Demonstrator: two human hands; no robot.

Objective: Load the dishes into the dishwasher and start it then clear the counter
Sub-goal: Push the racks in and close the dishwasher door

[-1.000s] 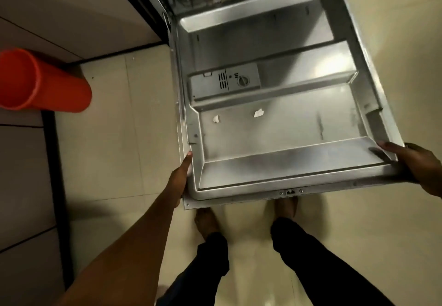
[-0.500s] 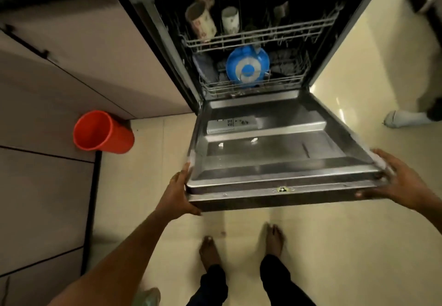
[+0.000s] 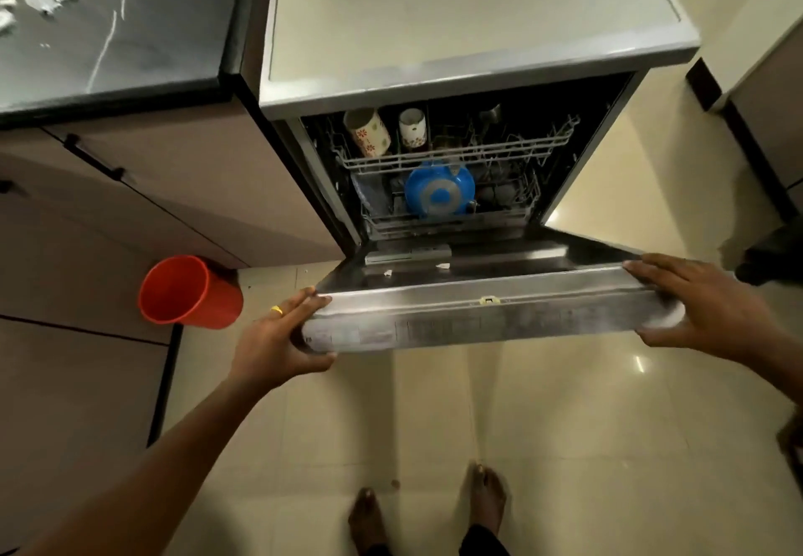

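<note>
The dishwasher (image 3: 478,34) is seen open, its door (image 3: 478,325) half raised and held at both front corners. An orange bucket (image 3: 187,290) is stood on the floor to the left. The left hand (image 3: 282,338) is clamped on the door's corner, fingers (image 3: 310,301) over and thumb under. The right hand (image 3: 704,307) is laid along the rim with its fingers straight. A blue bowl (image 3: 439,194) is racked below and two mugs (image 3: 367,131) above.
</note>
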